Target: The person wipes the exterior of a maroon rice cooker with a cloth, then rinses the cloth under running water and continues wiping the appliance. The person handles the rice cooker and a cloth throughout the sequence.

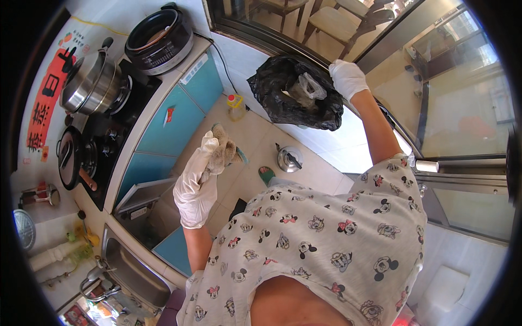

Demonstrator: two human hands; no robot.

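Observation:
My left hand point(195, 183), in a loose whitish glove, is closed around a bunched grey-brown cloth point(222, 153) above the tiled floor. Some green shows at the cloth's edges. My right hand point(348, 79), in a white glove, reaches out to the dark metal frame point(301, 52) of the glass panels. Its fingertips are at the frame's edge, and their grip is hidden. Just left of that hand, a black plastic bag point(273, 98) hangs or stands open against the white wall. Crumpled clear plastic point(312, 87) lies inside it.
A lidded kettle point(289, 159) and a yellow-handled plastic bottle point(235, 108) stand on the floor. A cabinet door point(144, 195) sticks out below the counter. Above are a steel steamer pot point(91, 85), a lidded pan point(70, 159), a multicooker point(159, 40) and a sink point(134, 265).

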